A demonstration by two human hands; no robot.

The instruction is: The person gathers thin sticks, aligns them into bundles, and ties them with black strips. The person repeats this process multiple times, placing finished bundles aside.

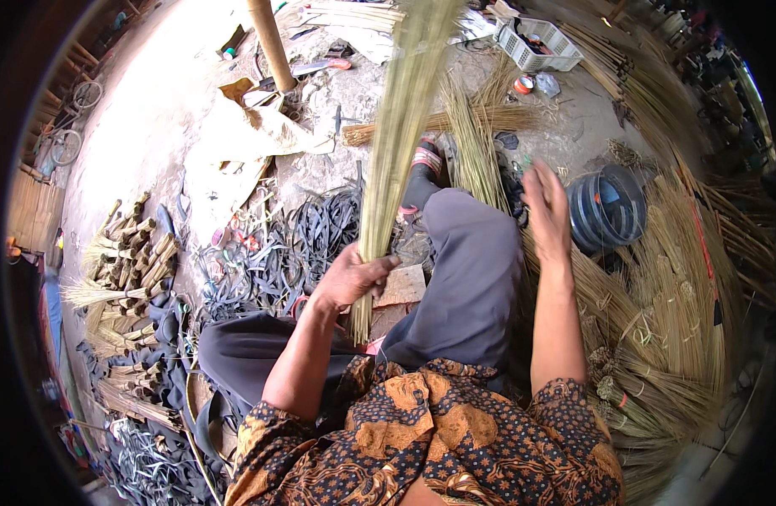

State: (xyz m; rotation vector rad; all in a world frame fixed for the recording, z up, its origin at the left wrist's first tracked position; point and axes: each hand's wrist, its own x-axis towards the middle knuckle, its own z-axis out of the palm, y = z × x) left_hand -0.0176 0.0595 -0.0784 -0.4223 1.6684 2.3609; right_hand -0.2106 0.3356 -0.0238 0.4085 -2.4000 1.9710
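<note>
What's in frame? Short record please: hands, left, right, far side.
left hand: closed around a long straw bundle, toward its near end
right hand: raised, open, nothing visibly held
left side: short tied bundles; nearer the middle, a heap of black strips
right side: long straw in a large pile
far side: white basket on the ground
</note>
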